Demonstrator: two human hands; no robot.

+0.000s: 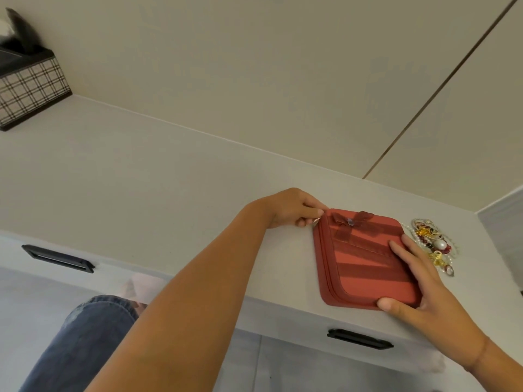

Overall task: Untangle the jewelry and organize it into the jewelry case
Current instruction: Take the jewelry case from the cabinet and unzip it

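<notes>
Our denim-clad knee (pixel 85 340) sits lowest, below the pale matte worktop (pixel 141 179). On it lies the jewelry case (pixel 365 261), a closed, flat, rounded-corner rectangle in red fabric with a sheer ribbon bow. Our left hand (pixel 294 207) has its fingers curled, pinching the small metal zipper pull (pixel 317 220) at the far left corner. Our right hand (pixel 418 281) lays straight fingers on the lid, thumb against the near edge. Just beside the case's right side rests the jewelry (pixel 433 244), a tangled heap of pearls, gold pieces and red beads.
</notes>
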